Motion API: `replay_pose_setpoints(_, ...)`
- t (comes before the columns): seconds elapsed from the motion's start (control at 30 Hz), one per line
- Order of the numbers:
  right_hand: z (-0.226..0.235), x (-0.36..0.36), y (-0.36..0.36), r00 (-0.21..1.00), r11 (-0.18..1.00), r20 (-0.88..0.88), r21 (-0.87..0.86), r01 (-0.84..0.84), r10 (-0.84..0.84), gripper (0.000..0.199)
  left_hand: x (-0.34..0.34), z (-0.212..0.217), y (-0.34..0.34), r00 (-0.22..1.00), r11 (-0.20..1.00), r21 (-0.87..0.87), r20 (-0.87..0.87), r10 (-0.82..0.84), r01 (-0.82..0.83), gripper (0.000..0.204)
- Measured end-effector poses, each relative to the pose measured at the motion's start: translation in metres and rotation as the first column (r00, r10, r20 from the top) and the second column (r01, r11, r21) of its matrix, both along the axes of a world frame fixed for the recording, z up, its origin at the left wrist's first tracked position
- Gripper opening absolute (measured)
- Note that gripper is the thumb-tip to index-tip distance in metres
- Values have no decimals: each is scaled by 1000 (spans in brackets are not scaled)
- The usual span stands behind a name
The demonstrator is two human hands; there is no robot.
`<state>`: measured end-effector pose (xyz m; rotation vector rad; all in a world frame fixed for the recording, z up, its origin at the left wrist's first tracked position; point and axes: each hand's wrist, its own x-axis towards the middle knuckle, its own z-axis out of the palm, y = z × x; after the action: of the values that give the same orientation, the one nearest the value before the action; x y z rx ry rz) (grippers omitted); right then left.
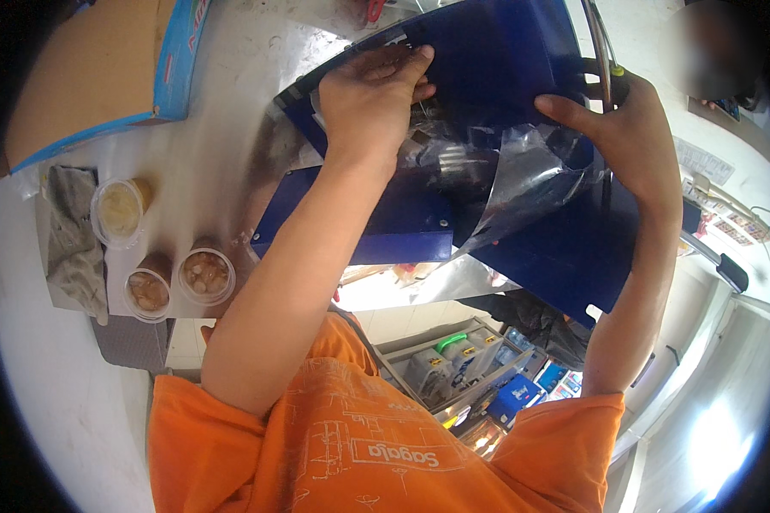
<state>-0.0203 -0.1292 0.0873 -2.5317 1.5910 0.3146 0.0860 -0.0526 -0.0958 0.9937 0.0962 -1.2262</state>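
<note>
A large dark blue panelled piece [500,51], glossy and flat-sided with a lower blue flange [402,248], lies across the work surface in front of me. Crumpled clear plastic film [522,175] covers its middle. My left hand [372,103] is over the upper left part of the blue piece, its fingers curled and closed; whatever they hold is hidden. On the right side, my right hand [620,128] grips the blue piece at its edge, thumb on the face and fingers behind, beside a thin upright metal rod [606,77].
At the left stand two clear cups of brownish contents [207,274] and a cup of yellowish contents [120,212], next to a grey cloth [73,231]. A blue-edged cardboard box [94,77] lies at the far left. Below are shelved containers [453,363].
</note>
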Motion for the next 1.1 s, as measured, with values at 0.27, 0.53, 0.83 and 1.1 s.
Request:
replay_pose_setpoints(0.27, 1, 0, 1, 1000, 1000, 0, 3, 0, 0, 41, 10, -11, 5, 862, 952, 122, 405, -306, 280, 32)
replay_pose_setpoints(0.53, 2, 4, 3, 1000, 1000, 6, 15, 14, -14, 41, 12, -2, 3, 740, 943, 148, 588, -326, 298, 36)
replay_pose_setpoints(0.83, 1, 1, 4, 1000, 1000, 24, -15, -7, 7, 42, 8, -9, -2, 559, 954, 209, 774, -296, 216, 34)
replay_pose_setpoints(1.1, 3, 2, 2, 1000, 1000, 4, 17, 8, -8, 43, 7, 0, 3, 684, 968, 202, 686, -248, 148, 24)
